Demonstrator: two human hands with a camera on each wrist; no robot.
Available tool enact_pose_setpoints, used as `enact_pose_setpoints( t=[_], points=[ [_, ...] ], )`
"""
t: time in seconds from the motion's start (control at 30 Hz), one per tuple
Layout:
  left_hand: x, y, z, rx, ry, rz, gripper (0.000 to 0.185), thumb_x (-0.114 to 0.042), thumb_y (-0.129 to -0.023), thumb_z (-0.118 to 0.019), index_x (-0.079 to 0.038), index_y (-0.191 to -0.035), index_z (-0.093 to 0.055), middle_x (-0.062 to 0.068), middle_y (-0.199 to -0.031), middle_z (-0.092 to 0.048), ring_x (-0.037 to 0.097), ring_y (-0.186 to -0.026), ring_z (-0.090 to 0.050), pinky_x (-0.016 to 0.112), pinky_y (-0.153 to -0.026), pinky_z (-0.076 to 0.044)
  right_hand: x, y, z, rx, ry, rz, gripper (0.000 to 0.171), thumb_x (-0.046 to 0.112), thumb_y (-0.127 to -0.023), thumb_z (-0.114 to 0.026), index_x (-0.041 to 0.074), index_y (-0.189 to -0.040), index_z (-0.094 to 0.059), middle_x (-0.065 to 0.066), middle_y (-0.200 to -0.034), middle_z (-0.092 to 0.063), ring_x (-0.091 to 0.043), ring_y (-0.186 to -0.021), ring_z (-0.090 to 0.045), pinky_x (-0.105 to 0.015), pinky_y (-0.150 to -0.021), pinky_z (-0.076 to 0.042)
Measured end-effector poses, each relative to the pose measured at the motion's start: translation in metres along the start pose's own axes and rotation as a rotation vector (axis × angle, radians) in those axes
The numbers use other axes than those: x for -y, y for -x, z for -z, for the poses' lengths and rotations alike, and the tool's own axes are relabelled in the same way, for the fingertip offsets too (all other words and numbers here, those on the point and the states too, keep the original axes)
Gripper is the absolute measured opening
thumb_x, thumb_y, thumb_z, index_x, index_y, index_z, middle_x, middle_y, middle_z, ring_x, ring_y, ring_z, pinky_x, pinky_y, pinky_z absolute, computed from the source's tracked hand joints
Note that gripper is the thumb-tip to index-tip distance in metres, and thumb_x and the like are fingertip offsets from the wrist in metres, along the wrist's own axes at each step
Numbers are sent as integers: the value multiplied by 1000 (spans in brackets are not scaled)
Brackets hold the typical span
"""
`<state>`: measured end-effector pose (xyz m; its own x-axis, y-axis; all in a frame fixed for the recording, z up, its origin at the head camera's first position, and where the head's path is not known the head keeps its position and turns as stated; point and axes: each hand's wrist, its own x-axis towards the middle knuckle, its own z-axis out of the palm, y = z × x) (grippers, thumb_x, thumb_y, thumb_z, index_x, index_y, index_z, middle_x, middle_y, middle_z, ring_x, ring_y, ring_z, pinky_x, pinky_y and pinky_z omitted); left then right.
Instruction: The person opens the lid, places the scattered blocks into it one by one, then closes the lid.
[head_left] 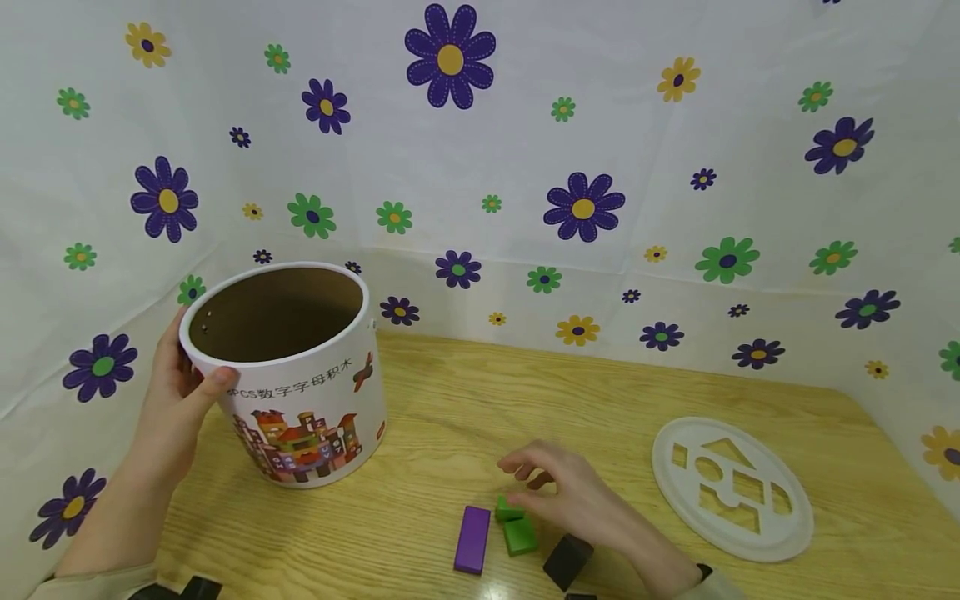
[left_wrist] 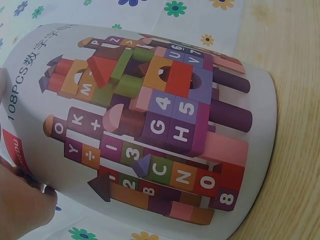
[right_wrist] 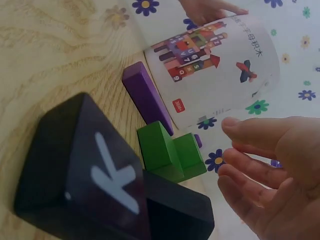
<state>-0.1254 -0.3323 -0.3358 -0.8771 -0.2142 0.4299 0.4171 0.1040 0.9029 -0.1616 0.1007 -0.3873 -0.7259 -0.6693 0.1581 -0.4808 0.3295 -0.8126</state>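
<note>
A white cylindrical bucket (head_left: 330, 425) with printed toy-block pictures stands at the left, its open top tilted toward me. My left hand (head_left: 168, 417) grips its left side, thumb over the front below the rim and fingers round the back. In the left wrist view, that hand (left_wrist: 25, 205) shows at the edge beside the bucket's printed wall (left_wrist: 260, 140). My right hand (head_left: 558, 492) hovers over two small green blocks (head_left: 520, 536), fingers loosely bent and nothing in them. A purple oblong block (head_left: 472, 540) lies left of the greens, a dark block (head_left: 567, 562) right of them.
On the right of the wooden table (head_left: 420, 392) lies a white oval board (head_left: 678, 483) with cut-out shapes. A flower-print cloth (head_left: 495, 150) rises behind the table and along its sides. A dark block marked K (right_wrist: 115, 175) looms close in the right wrist view.
</note>
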Motion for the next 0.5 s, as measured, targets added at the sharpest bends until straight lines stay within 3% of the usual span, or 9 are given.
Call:
enact_pose_setpoints(
  t=[0.2,0.4,0.5],
  points=[
    [0,0,0,-7,1,-5,74,-10,-96,-57,-23,-154,-12,5,-156,-15,21,-145,-9,12,-105,-27,-2,-1,3,132,48,-77,30,18,-87,-72,6,-114,-66,-3,-109,-63,-20,-97,-60,-28,-82,-53],
    [0,1,-1,-5,9,-1,74,-9,-96,-56,-23,-154,-12,5,-156,-15,21,-144,-9,12,-104,-27,-12,2,-3,173,144,35,27,14,-88,-69,6,-114,-67,0,-104,-63,-10,-93,-61,-22,-78,-53],
    [0,1,-1,-2,14,0,74,-10,-96,-56,-23,-154,-12,5,-156,-15,21,-144,-10,12,-104,-28,-16,3,-6,165,155,26,26,13,-89,-69,8,-114,-68,2,-105,-64,-7,-92,-60,-21,-77,-52]
  ],
)
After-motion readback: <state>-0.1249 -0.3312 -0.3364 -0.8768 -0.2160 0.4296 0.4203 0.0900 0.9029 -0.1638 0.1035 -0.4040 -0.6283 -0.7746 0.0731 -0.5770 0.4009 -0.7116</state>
